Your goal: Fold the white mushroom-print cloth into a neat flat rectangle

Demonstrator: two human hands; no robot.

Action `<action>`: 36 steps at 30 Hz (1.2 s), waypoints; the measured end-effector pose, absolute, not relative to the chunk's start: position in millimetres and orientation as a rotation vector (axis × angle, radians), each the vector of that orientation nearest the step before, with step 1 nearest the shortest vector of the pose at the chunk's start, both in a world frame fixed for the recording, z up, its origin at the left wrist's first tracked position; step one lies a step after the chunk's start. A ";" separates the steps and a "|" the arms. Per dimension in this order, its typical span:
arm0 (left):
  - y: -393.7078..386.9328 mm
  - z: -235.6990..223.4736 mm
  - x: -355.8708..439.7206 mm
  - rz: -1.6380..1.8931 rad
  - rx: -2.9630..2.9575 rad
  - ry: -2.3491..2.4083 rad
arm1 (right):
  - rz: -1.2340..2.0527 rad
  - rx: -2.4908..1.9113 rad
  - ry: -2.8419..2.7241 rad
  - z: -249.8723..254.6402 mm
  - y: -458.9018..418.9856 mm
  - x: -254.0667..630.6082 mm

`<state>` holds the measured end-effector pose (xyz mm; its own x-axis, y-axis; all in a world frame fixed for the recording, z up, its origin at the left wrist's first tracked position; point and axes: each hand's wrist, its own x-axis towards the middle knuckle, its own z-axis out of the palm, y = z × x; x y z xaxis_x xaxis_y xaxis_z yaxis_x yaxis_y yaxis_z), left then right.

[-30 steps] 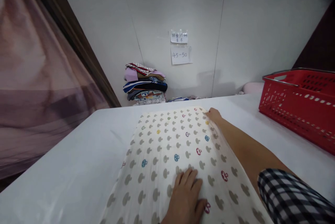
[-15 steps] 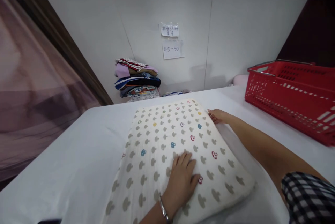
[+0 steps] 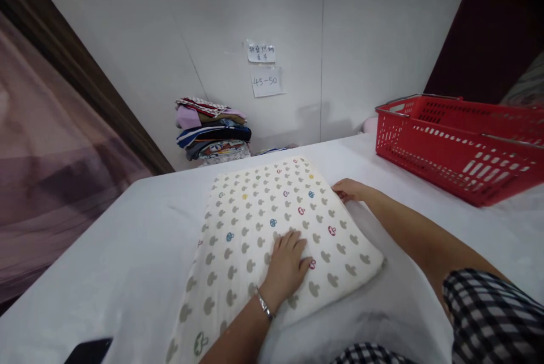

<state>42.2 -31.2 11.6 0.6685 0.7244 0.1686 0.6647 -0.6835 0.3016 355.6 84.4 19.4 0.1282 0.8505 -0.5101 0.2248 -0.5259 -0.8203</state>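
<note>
The white wall (image 3: pixel 361 29) rises behind the far edge of the mushroom-print cloth (image 3: pixel 250 219). The white table (image 3: pixel 127 245) carries this cloth, giving a broad stretch of surface along its left edge, a narrow strip past its far edge, and a wide stretch off its right edge. A pink curtain (image 3: pixel 55 171) hangs well to the left of the cloth. The red basket (image 3: pixel 437 148) stands to the right of the cloth, with a band of tabletop between them. The cloth itself lies spread out, its near edge slanting from the right corner toward the left wrist. A stack of folded fabrics (image 3: pixel 212 131) sits beyond its far left part. At the cloth's right edge, the right hand (image 3: pixel 349 189) has its fingers curled; whether they pinch it, I cannot tell. The left hand (image 3: pixel 287 265) lies palm down on the cloth, fingers slightly spread, gripping nothing. Two paper notes (image 3: pixel 267 81) hang on the wall beyond the cloth. A metal bracelet (image 3: pixel 263 303) circles the left wrist, above the cloth's near part.
</note>
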 end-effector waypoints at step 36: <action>39.8 68.3 -53.6 0.216 2.241 1.604 | 0.556 -2.317 -1.448 17.6 127.6 326.2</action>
<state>-53.6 39.8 68.3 0.3390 0.9363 -0.0916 0.8789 -0.2804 0.3859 326.2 127.6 17.6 0.4002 0.9054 -0.1417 0.7675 -0.4156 -0.4881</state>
